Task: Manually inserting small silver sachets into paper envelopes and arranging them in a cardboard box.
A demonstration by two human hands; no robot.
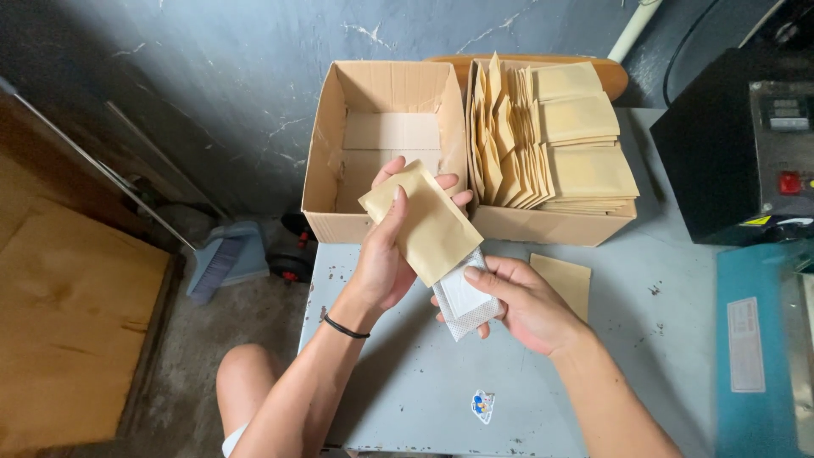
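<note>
My left hand (386,254) grips a small tan paper envelope (428,222) above the grey table, thumb on its face and fingers behind. My right hand (521,301) holds a white mesh-edged sachet (465,303) whose upper end sits inside the envelope's lower opening. A black band circles my left wrist. Both hands hover just in front of two cardboard boxes.
An empty cardboard box (339,161) stands at the back left. Beside it a box of several tan envelopes (551,144) stands full. One loose envelope (566,280) lies on the grey table (424,382). A black machine (738,153) and blue panel (755,356) stand right.
</note>
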